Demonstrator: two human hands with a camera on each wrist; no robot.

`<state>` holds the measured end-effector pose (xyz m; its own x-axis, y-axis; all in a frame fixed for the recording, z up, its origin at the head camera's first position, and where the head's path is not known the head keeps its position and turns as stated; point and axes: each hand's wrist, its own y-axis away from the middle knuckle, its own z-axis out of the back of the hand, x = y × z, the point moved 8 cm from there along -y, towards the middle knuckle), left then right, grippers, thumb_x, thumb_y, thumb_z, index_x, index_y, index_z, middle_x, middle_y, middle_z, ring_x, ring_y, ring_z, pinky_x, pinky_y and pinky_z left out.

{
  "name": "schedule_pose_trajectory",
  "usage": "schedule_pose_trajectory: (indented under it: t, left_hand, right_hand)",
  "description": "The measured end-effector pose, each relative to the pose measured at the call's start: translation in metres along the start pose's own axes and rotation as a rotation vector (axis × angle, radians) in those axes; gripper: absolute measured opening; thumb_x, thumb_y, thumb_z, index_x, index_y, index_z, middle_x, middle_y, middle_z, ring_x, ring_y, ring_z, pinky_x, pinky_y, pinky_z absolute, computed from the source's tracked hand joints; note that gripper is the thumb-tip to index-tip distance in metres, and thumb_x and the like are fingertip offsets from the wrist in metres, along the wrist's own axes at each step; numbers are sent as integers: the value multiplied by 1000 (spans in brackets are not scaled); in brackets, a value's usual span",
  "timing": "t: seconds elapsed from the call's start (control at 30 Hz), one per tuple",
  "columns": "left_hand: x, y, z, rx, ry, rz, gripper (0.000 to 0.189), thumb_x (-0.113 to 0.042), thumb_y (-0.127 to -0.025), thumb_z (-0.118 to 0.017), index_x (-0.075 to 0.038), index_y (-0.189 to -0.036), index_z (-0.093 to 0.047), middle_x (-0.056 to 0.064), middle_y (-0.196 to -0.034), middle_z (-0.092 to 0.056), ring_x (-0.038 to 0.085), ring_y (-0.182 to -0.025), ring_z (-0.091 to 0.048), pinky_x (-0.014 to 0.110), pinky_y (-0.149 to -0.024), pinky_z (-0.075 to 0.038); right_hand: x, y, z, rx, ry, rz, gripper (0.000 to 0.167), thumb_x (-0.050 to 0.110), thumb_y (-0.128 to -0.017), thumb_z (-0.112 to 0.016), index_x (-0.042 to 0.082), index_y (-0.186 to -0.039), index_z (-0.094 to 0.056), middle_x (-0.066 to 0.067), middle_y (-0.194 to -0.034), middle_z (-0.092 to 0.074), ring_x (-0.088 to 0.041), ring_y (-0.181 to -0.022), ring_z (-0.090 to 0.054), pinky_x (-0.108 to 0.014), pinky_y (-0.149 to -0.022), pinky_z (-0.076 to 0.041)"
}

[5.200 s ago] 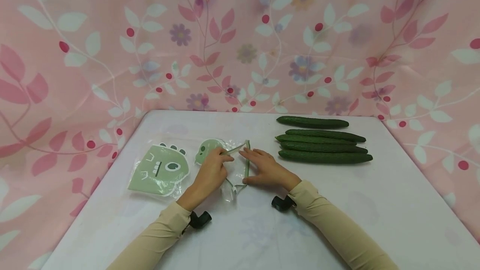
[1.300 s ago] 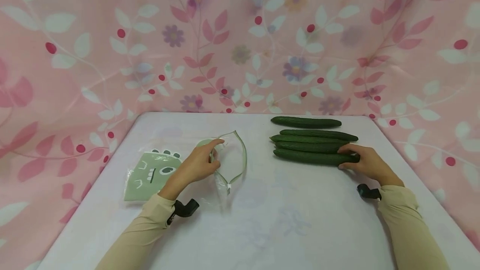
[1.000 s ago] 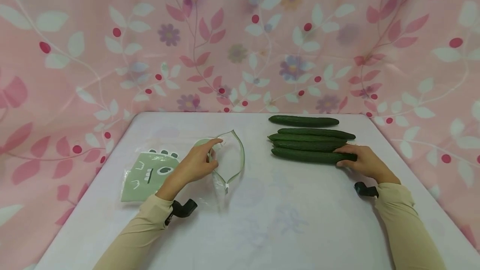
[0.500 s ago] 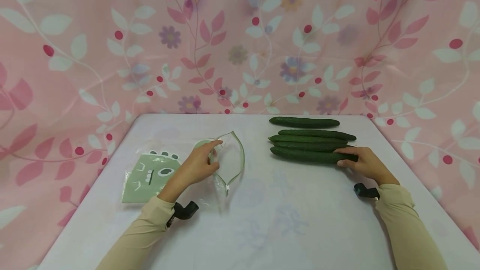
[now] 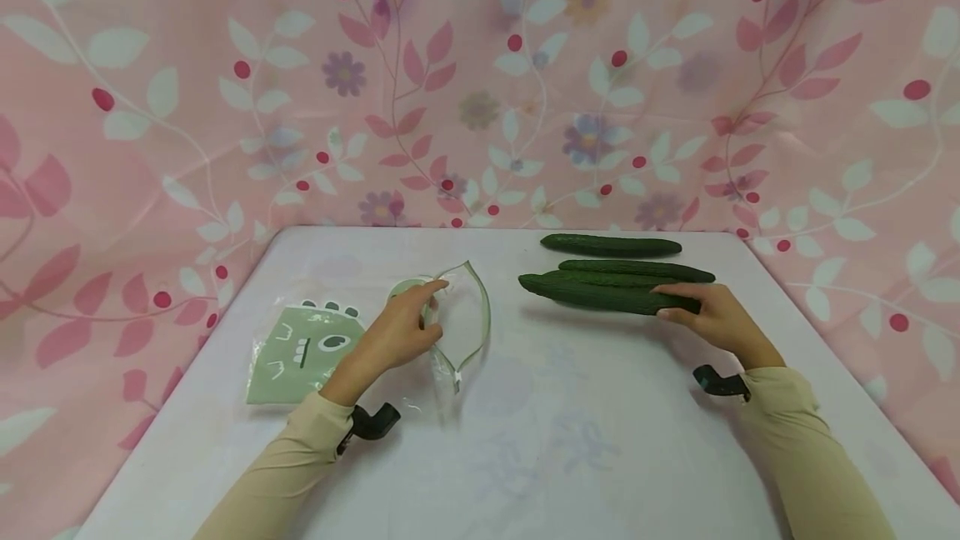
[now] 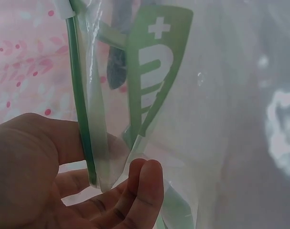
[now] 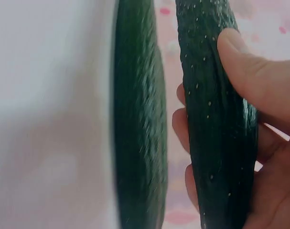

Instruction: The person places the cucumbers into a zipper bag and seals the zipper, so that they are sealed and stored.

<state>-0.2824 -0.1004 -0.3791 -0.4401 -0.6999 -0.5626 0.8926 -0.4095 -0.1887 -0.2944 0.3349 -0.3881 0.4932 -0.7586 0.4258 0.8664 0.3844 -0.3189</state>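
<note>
My right hand (image 5: 716, 319) grips a cucumber (image 5: 600, 298) near its right end, raised just off the table. In the right wrist view, the thumb lies along one side of this dark, bumpy cucumber (image 7: 216, 119) and the fingers wrap the other; another cucumber (image 7: 137, 114) is beside it. On the left, a clear zip bag (image 5: 303, 357) with a green cartoon face lies flat, its mouth standing open toward the cucumbers. My left hand (image 5: 397, 332) holds the bag's near side at the mouth. In the left wrist view, thumb and fingers close around the green zip strip (image 6: 79, 95).
Behind the held cucumber, more cucumbers (image 5: 637, 267) lie in a row, partly hidden by it. A separate cucumber (image 5: 611, 245) rests near the table's back edge. The white-covered table (image 5: 540, 457) meets a pink floral curtain (image 5: 480, 107) at the back.
Earlier both hands were at the bag's mouth; the right hand then went to the front cucumber. In the last half second it lifted that cucumber slightly leftward. My left hand stays at the bag.
</note>
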Motion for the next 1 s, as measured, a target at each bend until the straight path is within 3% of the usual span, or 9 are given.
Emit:
schedule_pose_trajectory:
  t: [0.33, 0.53, 0.63, 0.77, 0.9, 1.0]
  left_hand:
    - [1, 1, -2, -4, -9, -5, 66, -6, -83, -61, -7, -148, -46, 10, -108, -63, 11, -64, -49, 28, -61, -43]
    - [0, 1, -3, -6, -5, -17, 67, -5, -83, -60, -6, -149, -45, 13, -110, -63, 10, -64, -50, 28, -61, -44]
    - [-1, 1, -3, -3, -7, -13, 68, -5, -84, -60, -7, -149, -44, 14, -112, -64, 10, -64, -50, 29, -61, -44]
    - [-2, 2, -3, 0, -1, 4, 68, -4, -84, -59, -8, -150, -43, 15, -115, -65, 10, -61, -49, 28, -57, -43]
    - [-3, 3, -1, -12, 25, 27, 68, -3, -85, -58, -10, -151, -42, 15, -118, -66, 10, -57, -47, 27, -52, -40]
    - [-4, 3, 0, -30, 34, 28, 68, -1, -85, -57, -11, -151, -44, 15, -120, -67, 9, -53, -43, 26, -49, -37]
  right_hand:
    - [49, -24, -16, 34, -39, 45, 40, 22, -91, -72, 4, -127, -68, -18, -117, -71, 2, -43, -13, -26, -52, -35]
    - [76, -35, -30, 27, -40, 91, 40, 23, -91, -72, 5, -126, -69, -10, -104, -73, 2, -43, -14, -26, -56, -37]
    - [84, -39, -38, 39, -47, 85, 40, 25, -91, -72, 6, -126, -69, -4, -87, -71, 1, -42, -16, -26, -56, -36]
    - [88, -42, -49, 68, -42, 64, 40, 28, -91, -72, 7, -126, -69, 8, -57, -45, 0, -43, -19, -26, -54, -35]
    - [88, -43, -57, 90, -16, 41, 40, 27, -91, -73, 8, -126, -70, 10, -50, -36, -2, -43, -22, -26, -52, -32]
    - [88, -44, -62, 94, 10, 35, 41, 26, -90, -74, 7, -125, -70, 7, -56, -47, -3, -46, -23, -27, -54, -33]
